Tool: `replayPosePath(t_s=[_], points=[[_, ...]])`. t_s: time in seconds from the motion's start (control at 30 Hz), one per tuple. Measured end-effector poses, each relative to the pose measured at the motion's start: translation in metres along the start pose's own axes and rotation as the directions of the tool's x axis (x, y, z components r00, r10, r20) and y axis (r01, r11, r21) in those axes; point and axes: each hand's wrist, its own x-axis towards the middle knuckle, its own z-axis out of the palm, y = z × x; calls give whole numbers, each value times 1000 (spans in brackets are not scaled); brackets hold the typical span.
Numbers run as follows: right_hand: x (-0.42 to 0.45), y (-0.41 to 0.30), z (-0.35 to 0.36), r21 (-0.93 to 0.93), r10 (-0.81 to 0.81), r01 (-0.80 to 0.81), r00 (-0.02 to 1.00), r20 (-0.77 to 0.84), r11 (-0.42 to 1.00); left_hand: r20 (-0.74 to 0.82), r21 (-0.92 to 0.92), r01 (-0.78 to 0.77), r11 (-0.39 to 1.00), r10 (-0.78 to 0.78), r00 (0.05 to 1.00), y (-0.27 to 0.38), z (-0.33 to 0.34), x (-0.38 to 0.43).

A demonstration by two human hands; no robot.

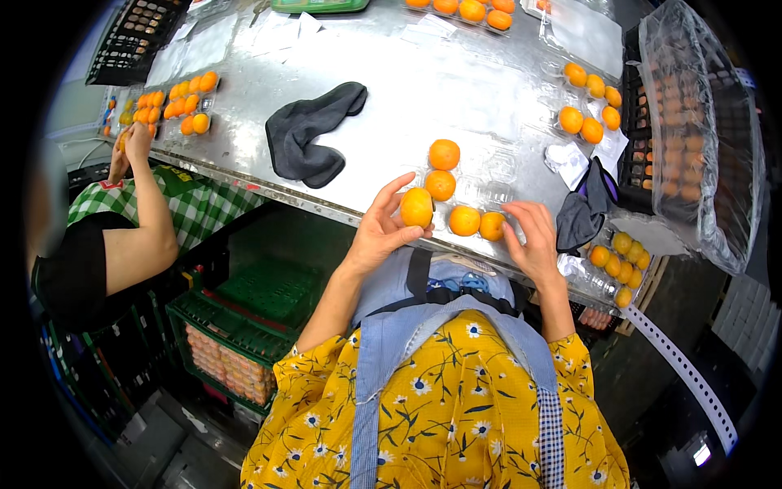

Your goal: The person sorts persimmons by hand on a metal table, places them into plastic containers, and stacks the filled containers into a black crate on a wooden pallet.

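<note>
My left hand (385,226) holds an orange citrus fruit (416,208) between thumb and fingers above the near edge of a clear plastic tray (482,183). Two more orange fruits (444,154) lie in a column behind it. At the tray's near side sit a fruit (464,220) and, beside it, another fruit (492,226). My right hand (533,235) has its thumb and fingers apart around the right side of that last fruit, touching it with the thumb; whether it grips the fruit is unclear.
A dark grey cloth (311,134) lies on the metal table (379,61). Filled trays (195,104) stand at left, where a co-worker's hands (131,147) hold a fruit. At right are loose fruits (571,120), another cloth (580,214) and a plastic-covered crate (684,134). Green crates (244,342) stand below.
</note>
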Motion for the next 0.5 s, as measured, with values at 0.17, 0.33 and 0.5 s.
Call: replayPosePath(t_s=[0.17, 0.33, 0.5], points=[[13, -18, 4, 116, 10, -6, 999, -31, 993, 130, -236, 230, 944, -204, 970, -8, 1, -1], [25, -36, 9, 236, 3, 0, 1000, -10, 972, 191, -231, 411, 882, -373, 908, -10, 7, 4], [27, -45, 14, 385, 46, -56, 998, 35, 921, 188, -176, 479, 860, -448, 874, -11, 15, 7]])
